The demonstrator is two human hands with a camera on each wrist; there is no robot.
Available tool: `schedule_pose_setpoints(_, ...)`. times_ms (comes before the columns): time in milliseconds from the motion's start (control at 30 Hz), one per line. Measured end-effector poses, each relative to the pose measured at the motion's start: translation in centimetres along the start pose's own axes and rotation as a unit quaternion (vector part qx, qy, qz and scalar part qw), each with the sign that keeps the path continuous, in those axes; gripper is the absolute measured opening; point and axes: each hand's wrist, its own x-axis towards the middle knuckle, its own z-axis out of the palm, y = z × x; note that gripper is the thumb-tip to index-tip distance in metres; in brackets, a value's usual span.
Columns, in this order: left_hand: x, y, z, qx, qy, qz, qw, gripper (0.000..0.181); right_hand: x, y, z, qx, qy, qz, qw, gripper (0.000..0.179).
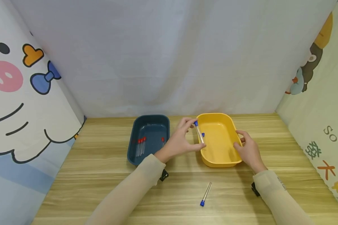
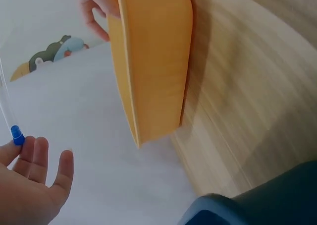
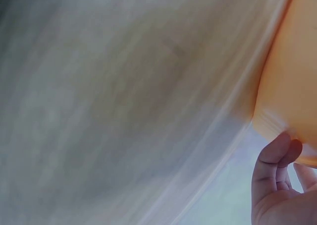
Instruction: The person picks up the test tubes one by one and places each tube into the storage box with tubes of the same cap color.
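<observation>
My left hand (image 1: 181, 137) holds a clear tube with a blue cap (image 1: 199, 132) lengthwise between thumb and fingers, above the left rim of a yellow bin (image 1: 219, 156). In the left wrist view the blue-capped end (image 2: 18, 135) sits at the fingertips. At the bin's right rim, my right hand (image 1: 249, 152) grips the edge; the right wrist view has its fingers (image 3: 271, 160) against the yellow wall. Inside the bin another blue cap (image 1: 203, 135) shows, its tube mostly hidden. One more blue-capped tube (image 1: 206, 194) lies on the table in front of the bin.
Left of the yellow bin stands a dark blue bin (image 1: 149, 117) with several red-capped tubes (image 1: 141, 147) in it. The wooden table (image 1: 101, 156) meets a pale cloth backdrop (image 1: 143, 62) behind the bins. Printed cloths hang on both sides.
</observation>
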Motion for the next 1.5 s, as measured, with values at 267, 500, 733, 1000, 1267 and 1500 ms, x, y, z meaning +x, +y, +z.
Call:
schedule_pose_setpoints(267,2.3,-0.8,1.2,0.054,-0.039,0.018,0.9976,0.096,0.1,0.1,0.0,0.001,0.000,0.000,1.0000,0.054)
schedule_pose_setpoints(500,3.9,-1.8,2.2,0.087,-0.065,0.038,0.9934,0.093,0.1,0.1,0.0,0.000,0.002,-0.003,1.0000,0.053)
schedule_pose_setpoints(733,5.1,-3.2,3.4,0.131,-0.088,0.023,0.9872,0.093,0.0,0.1,-0.2,0.001,0.004,-0.004,1.0000,0.053)
schedule_pose_setpoints(1000,5.8,-4.6,4.6,0.165,-0.127,-0.012,0.9780,0.093,-0.1,0.0,-0.1,0.005,0.002,0.001,1.0000,0.054)
schedule_pose_setpoints(1267,6.6,-5.6,5.7,0.189,-0.140,-0.027,0.9716,0.090,0.1,0.1,-0.1,0.004,0.002,0.003,1.0000,0.053)
schedule_pose_setpoints(1500,7.2,-5.3,6.6,0.230,-0.161,-0.065,0.9575,0.086,0.0,0.2,-0.1,0.004,0.002,0.001,1.0000,0.053)
